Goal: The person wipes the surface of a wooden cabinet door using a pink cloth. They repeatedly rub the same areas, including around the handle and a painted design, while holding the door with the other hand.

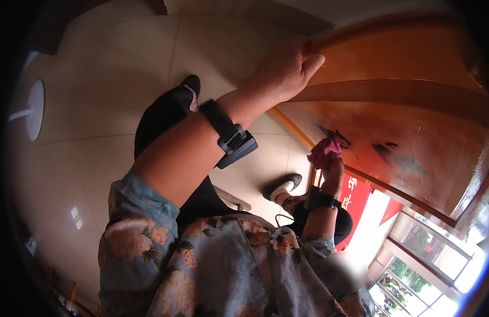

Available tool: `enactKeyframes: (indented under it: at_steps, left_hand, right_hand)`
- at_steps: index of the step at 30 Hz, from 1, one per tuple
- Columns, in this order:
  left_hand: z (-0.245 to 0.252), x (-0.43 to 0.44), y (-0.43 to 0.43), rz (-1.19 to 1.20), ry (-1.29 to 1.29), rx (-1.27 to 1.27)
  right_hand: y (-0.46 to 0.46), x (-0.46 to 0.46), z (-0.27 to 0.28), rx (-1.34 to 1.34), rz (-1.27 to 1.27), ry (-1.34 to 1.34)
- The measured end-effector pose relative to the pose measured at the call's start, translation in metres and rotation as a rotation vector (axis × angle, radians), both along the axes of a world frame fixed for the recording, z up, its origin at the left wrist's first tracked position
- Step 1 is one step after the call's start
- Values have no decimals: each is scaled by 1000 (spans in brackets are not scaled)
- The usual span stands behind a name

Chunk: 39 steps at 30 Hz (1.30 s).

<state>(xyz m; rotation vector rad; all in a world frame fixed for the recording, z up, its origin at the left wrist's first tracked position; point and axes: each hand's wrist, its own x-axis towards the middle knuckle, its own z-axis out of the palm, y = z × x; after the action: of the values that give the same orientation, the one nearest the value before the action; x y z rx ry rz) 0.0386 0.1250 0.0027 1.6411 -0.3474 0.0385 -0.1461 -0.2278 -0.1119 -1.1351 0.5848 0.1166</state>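
My left hand [286,69] grips the upper edge of a varnished, reddish-brown wooden piece of furniture [387,93], the thumb on the near side and the fingers mostly hidden. In my right hand [333,170] is a crumpled pink cloth [325,152]. The cloth lies against or just over the lower edge of the glossy wooden panel [434,130], beside dark painted marks [387,150]. A black strap with a black box [232,144] is fastened around my left forearm. Another black strap [323,199] circles my right wrist.
Pale floor tiles [90,115] spread beneath. A round white base [35,110] stands at the far left. One foot in a dark shoe [284,186] is below the panel. A red banner with writing [353,202] and windows [418,253] are at lower right.
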Motion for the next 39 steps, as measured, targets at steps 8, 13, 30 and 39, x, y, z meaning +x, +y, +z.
enactKeyframes:
  at_steps: [8, 13, 30, 39]
  left_hand:
    - [5, -6, -12, 148, -55, -72]
    - [-3, -5, -21, 161, -70, -40]
    - [-8, -6, 0, -15, 41, -8]
    - [-15, -4, -3, 48, 2, -32]
  right_hand:
    - [6, 29, -84, 74, 379, 130]
    - [30, 41, -109, 174, 124, 207]
    - [-9, -38, 153, -213, -172, -477]
    - [-58, -35, 105, -480, -271, -457]
